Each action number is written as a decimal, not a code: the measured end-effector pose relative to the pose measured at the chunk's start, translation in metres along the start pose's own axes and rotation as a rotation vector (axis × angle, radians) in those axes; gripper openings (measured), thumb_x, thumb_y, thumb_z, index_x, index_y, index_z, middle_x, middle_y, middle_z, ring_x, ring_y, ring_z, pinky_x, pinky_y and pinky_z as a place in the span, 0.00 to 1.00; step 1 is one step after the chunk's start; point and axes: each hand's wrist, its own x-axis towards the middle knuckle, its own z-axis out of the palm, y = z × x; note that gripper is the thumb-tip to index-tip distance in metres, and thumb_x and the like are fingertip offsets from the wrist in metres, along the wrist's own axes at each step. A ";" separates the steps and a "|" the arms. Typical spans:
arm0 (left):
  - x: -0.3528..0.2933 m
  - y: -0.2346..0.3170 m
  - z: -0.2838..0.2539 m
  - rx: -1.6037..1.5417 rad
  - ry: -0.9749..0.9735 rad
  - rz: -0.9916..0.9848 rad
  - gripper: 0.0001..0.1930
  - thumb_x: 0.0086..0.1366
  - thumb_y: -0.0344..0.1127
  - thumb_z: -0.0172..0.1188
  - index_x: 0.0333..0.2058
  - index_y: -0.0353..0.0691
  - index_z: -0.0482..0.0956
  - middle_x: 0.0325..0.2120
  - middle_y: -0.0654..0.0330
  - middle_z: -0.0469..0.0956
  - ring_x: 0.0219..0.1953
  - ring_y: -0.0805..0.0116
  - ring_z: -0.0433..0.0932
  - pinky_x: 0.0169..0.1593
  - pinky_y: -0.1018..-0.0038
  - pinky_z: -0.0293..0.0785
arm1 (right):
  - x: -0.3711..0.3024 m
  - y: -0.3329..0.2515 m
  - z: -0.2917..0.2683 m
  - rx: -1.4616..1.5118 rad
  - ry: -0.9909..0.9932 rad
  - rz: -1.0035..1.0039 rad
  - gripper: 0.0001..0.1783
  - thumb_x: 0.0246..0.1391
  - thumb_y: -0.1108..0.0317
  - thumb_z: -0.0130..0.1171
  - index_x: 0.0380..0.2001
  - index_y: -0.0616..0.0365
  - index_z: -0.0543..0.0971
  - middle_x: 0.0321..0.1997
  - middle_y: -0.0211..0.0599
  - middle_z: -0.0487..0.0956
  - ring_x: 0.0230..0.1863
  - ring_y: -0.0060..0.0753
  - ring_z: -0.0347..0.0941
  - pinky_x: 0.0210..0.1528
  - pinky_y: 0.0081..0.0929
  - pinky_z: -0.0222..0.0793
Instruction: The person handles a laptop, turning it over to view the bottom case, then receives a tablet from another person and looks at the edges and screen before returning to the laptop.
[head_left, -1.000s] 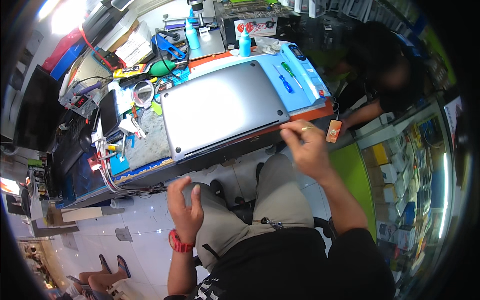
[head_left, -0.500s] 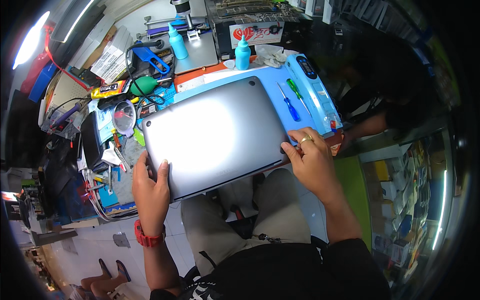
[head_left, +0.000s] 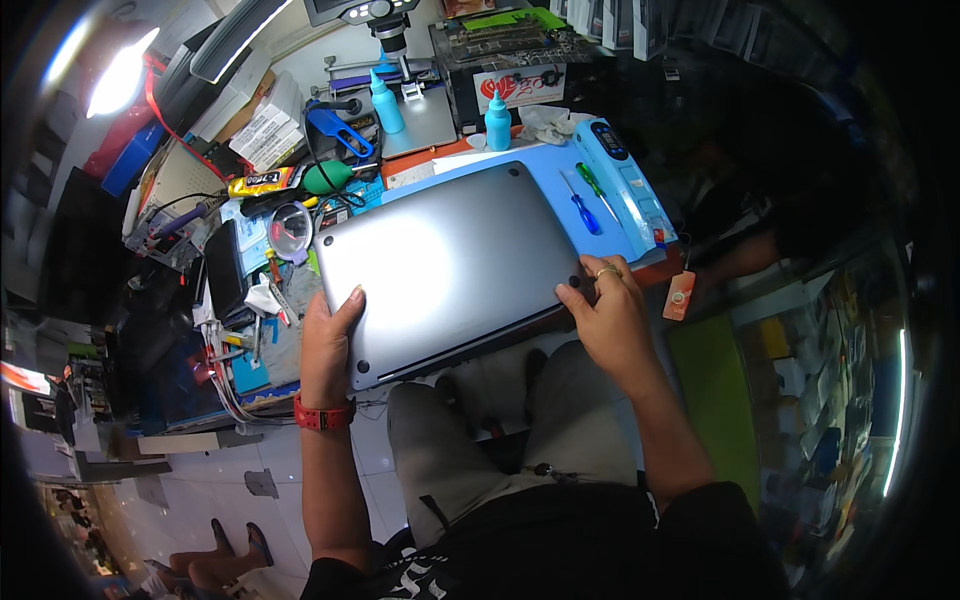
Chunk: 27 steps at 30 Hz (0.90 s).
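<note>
A grey laptop (head_left: 480, 250), closed with its underside up and round black feet at the corners, is held tilted between my hands. Around its left edge my left hand (head_left: 328, 335) is closed, thumb on top and fingers out of sight beneath. At the near right corner, my right hand (head_left: 608, 310) pinches the edge with the thumb beside a foot; a ring is on one finger. Part of a blue mat (head_left: 548, 165) shows past the laptop's far side. On it lie a blue screwdriver (head_left: 586, 215) and a green screwdriver (head_left: 589, 179).
A light-blue device (head_left: 628, 190) with a display borders the mat. Behind stand two blue bottles (head_left: 498, 125) and a microscope (head_left: 393, 40). Clutter at left includes a green blower bulb (head_left: 327, 177) and a round magnifier (head_left: 290, 232). Another person's arm (head_left: 735, 257) is at right.
My view has shifted, so the bench sits further right in the picture. My left hand has moved slightly forward along the laptop's edge. Both hands still hold the laptop.
</note>
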 end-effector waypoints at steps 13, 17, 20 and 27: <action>-0.145 -0.039 0.052 -0.400 0.125 0.120 0.21 0.71 0.33 0.63 0.57 0.32 0.68 0.50 0.53 0.76 0.49 0.68 0.77 0.56 0.68 0.74 | -0.095 -0.013 0.001 1.449 0.040 0.432 0.22 0.70 0.70 0.57 0.62 0.64 0.65 0.58 0.39 0.76 0.55 0.29 0.75 0.57 0.32 0.75; -0.212 -0.069 0.082 -0.527 0.079 0.081 0.24 0.71 0.31 0.62 0.61 0.32 0.65 0.53 0.51 0.75 0.54 0.64 0.77 0.58 0.66 0.75 | -0.123 -0.026 0.009 1.432 0.166 0.390 0.19 0.70 0.70 0.55 0.60 0.64 0.69 0.58 0.40 0.77 0.56 0.32 0.75 0.62 0.35 0.71; -0.258 -0.082 0.075 -0.587 -0.104 -0.057 0.24 0.71 0.30 0.62 0.61 0.33 0.65 0.53 0.51 0.75 0.54 0.63 0.77 0.58 0.65 0.75 | -0.114 0.006 -0.008 1.426 0.015 0.389 0.20 0.70 0.73 0.54 0.62 0.66 0.69 0.56 0.42 0.79 0.54 0.32 0.78 0.59 0.34 0.74; -0.277 -0.124 0.038 -0.498 -0.182 -0.158 0.18 0.78 0.36 0.53 0.61 0.35 0.65 0.53 0.50 0.76 0.52 0.61 0.80 0.51 0.60 0.84 | -0.059 0.026 -0.034 1.130 -0.631 0.110 0.27 0.66 0.68 0.62 0.63 0.68 0.69 0.55 0.40 0.80 0.54 0.27 0.78 0.56 0.29 0.76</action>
